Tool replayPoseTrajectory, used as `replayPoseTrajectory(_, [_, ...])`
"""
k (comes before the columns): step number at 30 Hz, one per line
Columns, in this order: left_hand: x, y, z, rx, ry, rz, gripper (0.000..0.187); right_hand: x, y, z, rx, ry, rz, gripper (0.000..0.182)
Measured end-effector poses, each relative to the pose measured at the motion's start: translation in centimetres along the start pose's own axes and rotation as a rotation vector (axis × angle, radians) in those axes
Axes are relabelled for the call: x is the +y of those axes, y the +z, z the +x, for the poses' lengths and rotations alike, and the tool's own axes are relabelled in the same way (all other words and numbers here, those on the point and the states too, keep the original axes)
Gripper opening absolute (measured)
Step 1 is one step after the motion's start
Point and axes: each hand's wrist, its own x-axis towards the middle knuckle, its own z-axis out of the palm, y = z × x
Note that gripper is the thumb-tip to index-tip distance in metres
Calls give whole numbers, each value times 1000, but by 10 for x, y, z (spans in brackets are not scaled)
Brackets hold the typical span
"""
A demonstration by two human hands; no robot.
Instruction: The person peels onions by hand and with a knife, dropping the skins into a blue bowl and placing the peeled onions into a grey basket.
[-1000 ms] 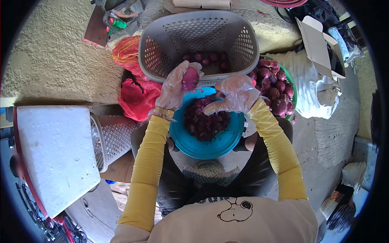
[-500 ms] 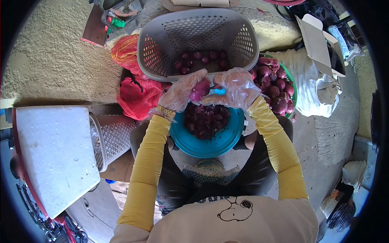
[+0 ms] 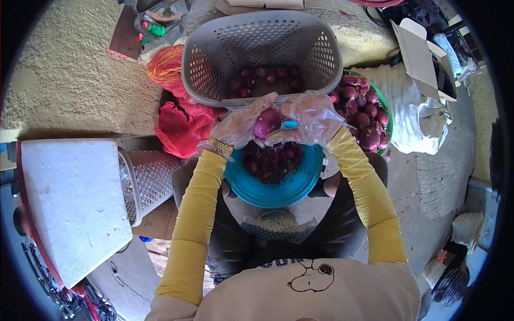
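My left hand (image 3: 245, 122), in a clear plastic glove, holds a red onion (image 3: 266, 123) between thumb and fingers. Close beside it, my gloved right hand (image 3: 313, 119) is closed round a small blue-handled tool (image 3: 289, 124); its working end is hidden by my fingers and the onion. Both hands are above a teal basin (image 3: 273, 199) that contains dark red onion skins (image 3: 272, 163). Just beyond them stands a grey perforated basket (image 3: 262, 100) with several peeled-looking red onions (image 3: 270, 78) at its bottom.
Right of my hands, a green basin (image 3: 390, 120) is heaped with red onions (image 3: 369, 115), beside a white sack (image 3: 423, 131). Red mesh bags (image 3: 184, 128) lie to the left. A white foam box (image 3: 72, 198) and another perforated basket (image 3: 155, 179) stand nearer on that side.
The onion has turned slightly in my left hand and shifted a little to the right. My right hand has moved slightly, and the blue handle shows less between its fingers.
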Motion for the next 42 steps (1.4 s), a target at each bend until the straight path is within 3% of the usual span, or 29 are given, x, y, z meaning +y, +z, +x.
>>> replayPoseTrajectory(1, [1,0,-2,19,146,149,56,1,0,0,12,-9,18,59])
replayPoseTrajectory(2, [1,0,-1,19,147,149,56,1,0,0,12,-9,17,59])
replayPoseTrajectory(4, [7,-3,3,-81,-198,-123,52,2,0,1,23,-28,49,60])
replayPoseTrajectory(5, [10,-2,1,-81,-198,-122,52,2,0,1,24,-28,48,60])
replayPoseTrajectory(7, [27,-1,-5,29,66,2,46,1,1,1,25,-44,6,61])
replayPoseTrajectory(8, [35,-3,-2,29,66,2,46,0,-1,1,25,-44,6,61])
replayPoseTrajectory(10, [65,-7,8,17,-573,-710,45,-6,-8,3,-173,119,41,65])
replayPoseTrajectory(11, [53,-1,7,16,-573,-710,45,-6,-7,2,-173,120,41,65])
replayPoseTrajectory(13, [12,17,3,101,222,-469,47,-5,-6,3,-294,168,37,64])
replayPoseTrajectory(17, [9,13,3,136,312,-334,48,-4,-6,3,-359,206,103,62])
replayPoseTrajectory(19, [38,3,-2,42,72,-189,45,0,1,-1,-307,164,124,62])
replayPoseTrajectory(20, [26,3,0,42,72,-189,45,2,2,-2,-307,164,124,62])
replayPoseTrajectory(22, [12,1,6,150,360,226,43,-2,-5,2,-477,178,87,64])
replayPoseTrajectory(23, [6,-1,4,151,360,228,43,-2,-5,1,-476,177,86,64])
replayPoseTrajectory(25, [32,-12,4,27,-169,-23,43,0,-5,-2,-403,87,211,68])
replayPoseTrajectory(26, [30,-12,7,28,-169,-21,43,1,-4,-3,-402,86,211,68])
replayPoseTrajectory(28, [26,-12,16,167,-466,-738,44,1,-1,-5,-380,10,192,67])
replayPoseTrajectory(31, [28,-9,21,201,-437,-990,53,-4,-1,-2,-519,159,272,67])
replayPoseTrajectory(34, [44,-8,22,310,-453,-1093,54,-10,4,-4,-532,167,154,67])
replayPoseTrajectory(42, [23,-19,22,290,-285,-1416,60,-13,5,-9,-628,174,135,67])
